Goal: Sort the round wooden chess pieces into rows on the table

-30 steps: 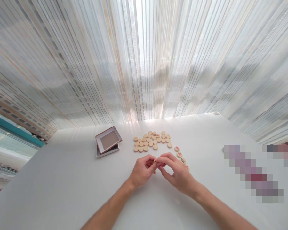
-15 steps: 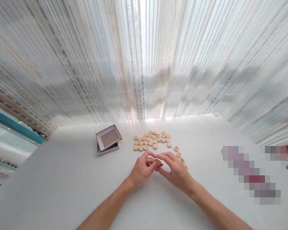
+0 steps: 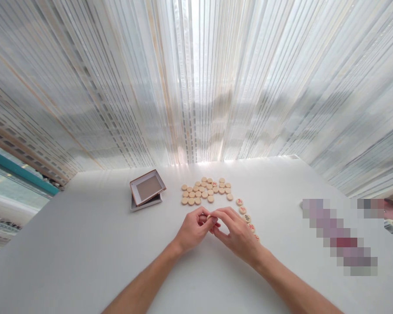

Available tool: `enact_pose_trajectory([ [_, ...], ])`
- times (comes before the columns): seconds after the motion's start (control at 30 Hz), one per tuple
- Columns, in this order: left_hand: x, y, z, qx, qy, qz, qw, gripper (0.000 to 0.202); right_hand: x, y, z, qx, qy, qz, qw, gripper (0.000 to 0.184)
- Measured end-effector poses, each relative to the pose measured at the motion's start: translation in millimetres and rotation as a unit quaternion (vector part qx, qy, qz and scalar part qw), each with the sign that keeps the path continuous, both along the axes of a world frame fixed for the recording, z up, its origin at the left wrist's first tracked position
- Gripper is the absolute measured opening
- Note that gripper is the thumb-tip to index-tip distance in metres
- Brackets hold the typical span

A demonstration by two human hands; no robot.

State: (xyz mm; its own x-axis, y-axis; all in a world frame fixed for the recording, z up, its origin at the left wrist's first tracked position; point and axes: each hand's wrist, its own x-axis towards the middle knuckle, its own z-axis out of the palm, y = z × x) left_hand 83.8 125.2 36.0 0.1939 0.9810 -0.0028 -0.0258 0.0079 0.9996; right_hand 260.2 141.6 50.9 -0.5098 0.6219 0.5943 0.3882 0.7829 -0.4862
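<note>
Both hands meet above the near middle of the white table. My left hand (image 3: 191,231) is closed around a round wooden xiangqi piece (image 3: 209,216), with its thumb laid across it. From the other side, the fingertips of my right hand (image 3: 237,233) close on the same piece, so most of it is hidden. Just beyond my right hand, several pieces with red or black characters, among them a black-marked piece (image 3: 246,218), run in a slanting line, the nearest partly covered by the hand. Farther back lies a loose group of pale, mostly blank-side-up pieces (image 3: 198,194).
An open box (image 3: 146,204) stands at the back left, with its lid (image 3: 149,188) resting tilted on it. A pixelated long object (image 3: 342,237) lies on the right of the table (image 3: 85,244). Striped, translucent curtains (image 3: 196,87) hang along the back edge.
My right hand has shifted slightly, and its fingertips now cover more of the held piece. More of the near end of the slanting line shows. The whole view has shifted a little.
</note>
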Motion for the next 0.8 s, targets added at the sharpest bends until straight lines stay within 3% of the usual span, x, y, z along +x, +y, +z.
enact_pose_trajectory([
  [0.4,-3.1,0.6,0.0,0.026,0.009,-0.045,0.999,0.037,2.7,2.9,-3.6,-0.044,0.029,-0.006,0.999,0.022],
  [0.8,-3.9,-1.0,-0.8,0.036,0.019,-0.047,0.998,0.035,5.0,3.7,-1.7,-0.054,0.037,-0.001,0.998,0.024],
])
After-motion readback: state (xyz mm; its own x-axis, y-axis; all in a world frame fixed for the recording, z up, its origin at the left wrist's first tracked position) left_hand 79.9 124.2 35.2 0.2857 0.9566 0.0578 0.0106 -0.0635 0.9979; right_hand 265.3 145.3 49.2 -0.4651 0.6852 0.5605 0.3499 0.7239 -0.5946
